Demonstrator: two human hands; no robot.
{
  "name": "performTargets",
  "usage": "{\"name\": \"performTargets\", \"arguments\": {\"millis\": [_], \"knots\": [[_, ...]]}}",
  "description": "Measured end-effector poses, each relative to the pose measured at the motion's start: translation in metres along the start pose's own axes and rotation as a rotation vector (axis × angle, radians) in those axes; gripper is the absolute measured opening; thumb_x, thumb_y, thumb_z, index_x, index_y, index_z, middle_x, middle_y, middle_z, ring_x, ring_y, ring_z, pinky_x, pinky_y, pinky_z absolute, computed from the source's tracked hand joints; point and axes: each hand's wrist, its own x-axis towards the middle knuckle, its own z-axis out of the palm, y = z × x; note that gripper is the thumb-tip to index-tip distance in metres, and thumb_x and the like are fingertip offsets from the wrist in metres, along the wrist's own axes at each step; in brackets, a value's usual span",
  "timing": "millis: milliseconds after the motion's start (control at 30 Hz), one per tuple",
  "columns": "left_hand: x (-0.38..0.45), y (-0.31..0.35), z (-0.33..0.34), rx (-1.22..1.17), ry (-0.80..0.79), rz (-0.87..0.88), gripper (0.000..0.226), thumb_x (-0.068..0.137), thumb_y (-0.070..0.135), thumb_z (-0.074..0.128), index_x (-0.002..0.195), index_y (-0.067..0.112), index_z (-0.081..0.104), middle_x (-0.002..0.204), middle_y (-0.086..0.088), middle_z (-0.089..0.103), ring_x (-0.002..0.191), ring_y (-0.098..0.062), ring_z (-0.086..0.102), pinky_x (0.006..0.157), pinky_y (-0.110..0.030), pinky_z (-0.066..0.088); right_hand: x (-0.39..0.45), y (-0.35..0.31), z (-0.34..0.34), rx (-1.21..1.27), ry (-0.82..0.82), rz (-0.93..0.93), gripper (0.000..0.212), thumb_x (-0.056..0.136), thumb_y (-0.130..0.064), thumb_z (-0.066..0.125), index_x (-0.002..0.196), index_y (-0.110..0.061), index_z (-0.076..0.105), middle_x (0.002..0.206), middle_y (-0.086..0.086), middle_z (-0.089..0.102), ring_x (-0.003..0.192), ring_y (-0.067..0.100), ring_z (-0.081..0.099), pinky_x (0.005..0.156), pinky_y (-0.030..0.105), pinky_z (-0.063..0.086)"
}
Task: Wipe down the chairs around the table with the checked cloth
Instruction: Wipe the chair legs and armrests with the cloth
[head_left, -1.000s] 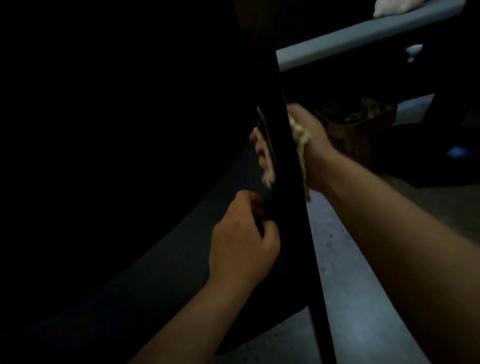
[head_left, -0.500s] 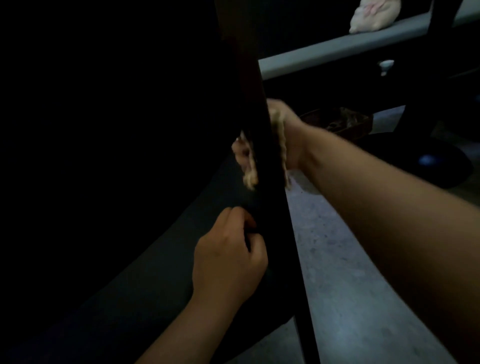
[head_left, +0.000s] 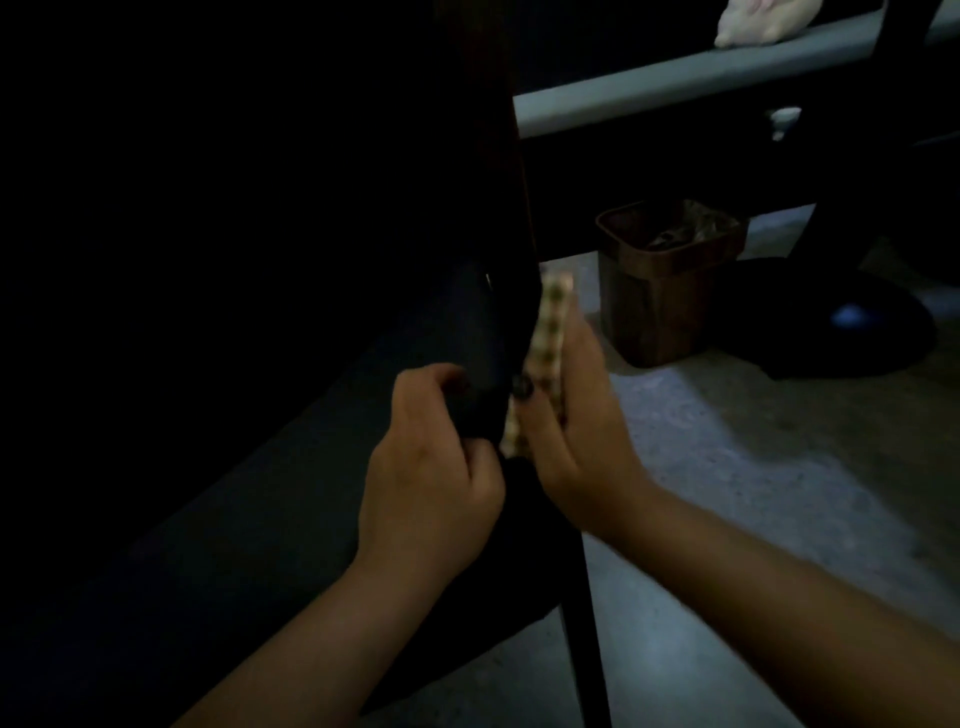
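1. Dark upright chair post (head_left: 511, 218) stands centre, with both hands close against its lower part.
2. Brown plastic waste bin (head_left: 660, 291) stands near, right of the post.
3. Grey concrete floor (head_left: 753, 467) lies open to the lower right.
4. Grey table edge (head_left: 675, 88) bars passage overhead.

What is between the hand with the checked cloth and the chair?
Only the checked cloth itself. The right hand presses it flat against the dark chair frame, with nothing else visible between them. The left hand grips the frame beside it.
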Motion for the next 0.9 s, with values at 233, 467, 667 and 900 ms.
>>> {"name": "performTargets", "arguments": {"millis": [233, 467, 667, 900], "knots": [[0.003, -0.001, 0.002, 0.057, 0.024, -0.019, 0.044, 0.08, 0.017, 0.06, 0.12, 0.026, 0.043, 0.104, 0.014, 0.047, 0.079, -0.004, 0.05, 0.068, -0.024, 0.038, -0.121, 0.036, 0.006, 0.54, -0.085, 0.673, 0.057, 0.089, -0.054, 0.045, 0.142, -0.038, 0.033, 0.135, -0.027, 0.05, 0.121, -0.006, 0.05, 0.089, 0.009, 0.043], [0.0, -0.004, 0.005, 0.079, 0.023, -0.011, 0.039, 0.079, 0.019, 0.06, 0.116, 0.024, 0.047, 0.105, 0.009, 0.058, 0.074, -0.009, 0.051, 0.065, -0.014, 0.03, -0.192, 0.037, 0.012, 0.307, -0.134, 1.015, 0.073, 0.065, -0.064, 0.047, 0.112, -0.009, 0.057, 0.07, 0.004, 0.057, 0.052, 0.009, 0.053, 0.046, 0.018, 0.043], [0.0, -0.003, 0.005, 0.118, 0.003, 0.033, 0.025, 0.08, 0.017, 0.058, 0.105, 0.021, 0.054, 0.094, 0.015, 0.052, 0.076, 0.001, 0.044, 0.06, -0.016, 0.029, -0.177, 0.031, -0.003, -0.027, -0.281, 0.546, 0.057, 0.095, -0.025, 0.049, 0.145, -0.011, 0.026, 0.138, 0.001, 0.034, 0.119, 0.02, 0.05, 0.099, 0.04, 0.047], [0.001, -0.001, 0.002, 0.184, -0.03, 0.069, 0.01, 0.08, 0.011, 0.056, 0.089, 0.013, 0.059, 0.088, 0.005, 0.051, 0.071, -0.011, 0.045, 0.062, -0.021, 0.028, -0.186, 0.035, 0.01, -0.141, -0.189, 0.474, 0.064, 0.09, -0.011, 0.06, 0.143, 0.001, 0.028, 0.141, 0.013, 0.036, 0.129, 0.019, 0.041, 0.109, 0.027, 0.034]]}}
